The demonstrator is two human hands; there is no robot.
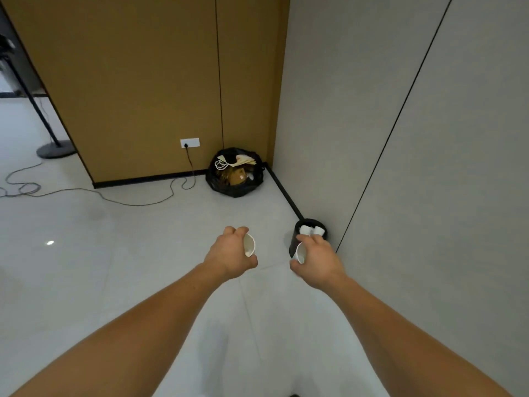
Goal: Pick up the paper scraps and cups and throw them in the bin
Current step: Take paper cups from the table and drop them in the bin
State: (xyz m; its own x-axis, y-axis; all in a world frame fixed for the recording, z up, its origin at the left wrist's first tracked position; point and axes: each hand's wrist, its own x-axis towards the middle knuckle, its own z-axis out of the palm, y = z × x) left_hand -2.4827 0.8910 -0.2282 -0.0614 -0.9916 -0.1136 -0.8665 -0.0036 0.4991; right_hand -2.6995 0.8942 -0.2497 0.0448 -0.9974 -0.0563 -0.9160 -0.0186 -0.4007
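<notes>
My left hand grips a white paper cup, its mouth turned to the right. My right hand grips a second white paper cup, its mouth facing left. Both hands are held out above the floor. Just beyond my right hand stands a small black bin against the grey wall, with white cups lying inside it. My right hand overlaps the bin's near side.
A full black rubbish bag sits in the corner where the brown wall meets the grey one. A black cable runs from a wall socket across the pale tiled floor. A round stand base is at far left.
</notes>
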